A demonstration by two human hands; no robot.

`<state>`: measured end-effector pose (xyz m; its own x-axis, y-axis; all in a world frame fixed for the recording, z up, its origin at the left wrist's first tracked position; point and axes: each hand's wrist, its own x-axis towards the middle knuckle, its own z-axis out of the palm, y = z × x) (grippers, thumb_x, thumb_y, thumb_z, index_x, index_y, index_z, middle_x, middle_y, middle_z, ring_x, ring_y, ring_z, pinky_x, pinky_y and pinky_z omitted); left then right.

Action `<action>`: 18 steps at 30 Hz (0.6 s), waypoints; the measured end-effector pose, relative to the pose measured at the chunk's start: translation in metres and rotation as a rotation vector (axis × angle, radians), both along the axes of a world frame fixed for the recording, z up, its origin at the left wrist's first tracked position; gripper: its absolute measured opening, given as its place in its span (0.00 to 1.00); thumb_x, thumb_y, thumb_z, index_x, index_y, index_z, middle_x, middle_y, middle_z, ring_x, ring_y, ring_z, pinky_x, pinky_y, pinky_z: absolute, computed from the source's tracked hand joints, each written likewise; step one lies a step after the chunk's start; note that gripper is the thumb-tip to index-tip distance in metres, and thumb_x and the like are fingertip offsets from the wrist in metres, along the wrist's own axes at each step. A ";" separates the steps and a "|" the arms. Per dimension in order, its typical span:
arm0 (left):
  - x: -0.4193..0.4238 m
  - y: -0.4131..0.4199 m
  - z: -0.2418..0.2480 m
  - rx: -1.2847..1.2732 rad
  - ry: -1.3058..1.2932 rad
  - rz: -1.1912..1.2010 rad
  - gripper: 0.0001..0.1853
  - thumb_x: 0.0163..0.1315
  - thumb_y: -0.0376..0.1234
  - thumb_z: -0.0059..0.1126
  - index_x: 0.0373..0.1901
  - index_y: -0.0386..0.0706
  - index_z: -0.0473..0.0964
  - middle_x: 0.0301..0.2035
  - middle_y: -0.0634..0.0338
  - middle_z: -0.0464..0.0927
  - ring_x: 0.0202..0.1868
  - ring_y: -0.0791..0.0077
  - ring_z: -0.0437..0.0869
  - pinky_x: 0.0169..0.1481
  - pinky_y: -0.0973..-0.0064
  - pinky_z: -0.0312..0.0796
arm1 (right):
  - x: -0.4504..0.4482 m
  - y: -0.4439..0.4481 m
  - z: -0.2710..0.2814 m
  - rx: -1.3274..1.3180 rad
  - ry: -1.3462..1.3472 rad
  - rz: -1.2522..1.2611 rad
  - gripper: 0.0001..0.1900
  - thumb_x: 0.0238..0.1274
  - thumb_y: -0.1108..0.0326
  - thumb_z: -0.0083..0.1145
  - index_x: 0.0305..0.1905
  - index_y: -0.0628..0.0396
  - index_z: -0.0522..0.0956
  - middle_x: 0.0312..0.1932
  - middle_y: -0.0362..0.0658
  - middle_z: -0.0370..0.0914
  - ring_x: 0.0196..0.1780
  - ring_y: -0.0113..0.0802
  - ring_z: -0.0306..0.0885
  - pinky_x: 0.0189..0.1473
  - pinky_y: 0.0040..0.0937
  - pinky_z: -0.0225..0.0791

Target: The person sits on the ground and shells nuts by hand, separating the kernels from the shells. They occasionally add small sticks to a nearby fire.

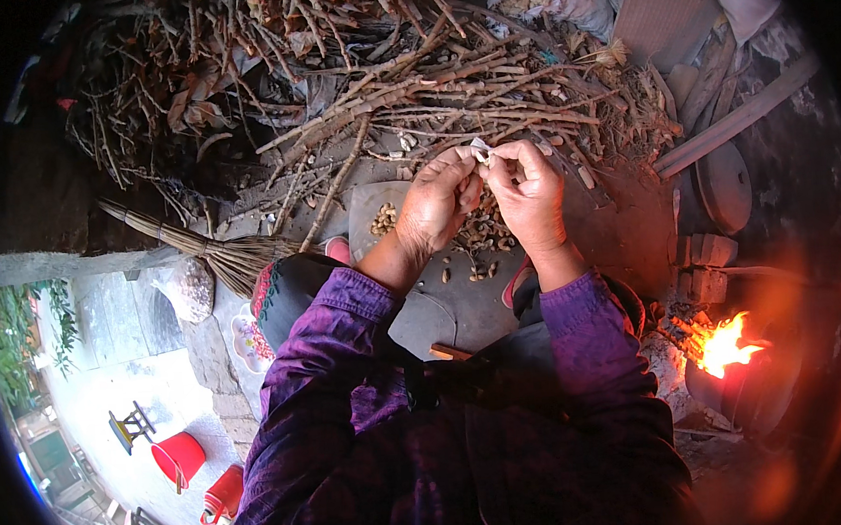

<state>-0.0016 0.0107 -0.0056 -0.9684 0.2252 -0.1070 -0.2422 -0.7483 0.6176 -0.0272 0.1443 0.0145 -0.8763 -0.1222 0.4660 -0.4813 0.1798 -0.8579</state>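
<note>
My left hand point(428, 201) and my right hand point(531, 189) meet in front of me, their fingertips pinching a small whitish piece point(481, 150). It is too small to tell whether it is shell or paper. Below the hands, unshelled peanuts point(383, 219) lie in a pale heap on a light flat sheet point(361, 198). A darker heap of peanuts or shells point(486, 230) is partly hidden behind my right hand and wrist. A few loose peanuts point(483, 272) are scattered nearer my feet. By my left knee stands a scalloped dish point(242, 336) holding small pinkish pieces.
Cut sticks point(440, 97) and brushwood are heaped across the far side. A straw broom point(206, 249) lies to the left. An open fire point(726, 346) burns close to my right side, near bricks point(709, 265). Red buckets point(179, 457) stand outside, left.
</note>
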 end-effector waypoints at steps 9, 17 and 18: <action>0.002 0.006 0.007 -0.225 -0.045 0.060 0.04 0.69 0.32 0.50 0.39 0.43 0.73 0.25 0.68 0.70 0.20 0.86 0.60 0.23 0.87 0.52 | -0.004 0.007 0.000 -0.210 -0.368 0.075 0.02 0.62 0.76 0.57 0.36 0.59 0.74 0.26 0.31 0.74 0.28 0.13 0.69 0.27 0.15 0.64; 0.001 0.004 0.003 -0.223 -0.053 0.085 0.06 0.69 0.32 0.50 0.37 0.40 0.74 0.23 0.68 0.71 0.21 0.86 0.64 0.24 0.88 0.57 | -0.002 0.009 0.000 -0.197 -0.504 0.175 0.04 0.63 0.75 0.57 0.33 0.58 0.73 0.26 0.31 0.74 0.28 0.13 0.68 0.27 0.15 0.62; 0.001 0.005 0.002 -0.241 -0.044 0.092 0.06 0.69 0.32 0.51 0.37 0.40 0.74 0.23 0.68 0.70 0.21 0.86 0.64 0.24 0.87 0.57 | -0.002 0.010 -0.001 -0.212 -0.531 0.186 0.04 0.63 0.75 0.57 0.33 0.58 0.73 0.26 0.31 0.74 0.28 0.12 0.68 0.27 0.15 0.62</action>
<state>-0.0002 0.0153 -0.0038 -0.9769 0.0993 -0.1891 -0.2103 -0.6006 0.7714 -0.0295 0.1543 0.0138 -0.9687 -0.2483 0.0011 0.0163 -0.0681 -0.9975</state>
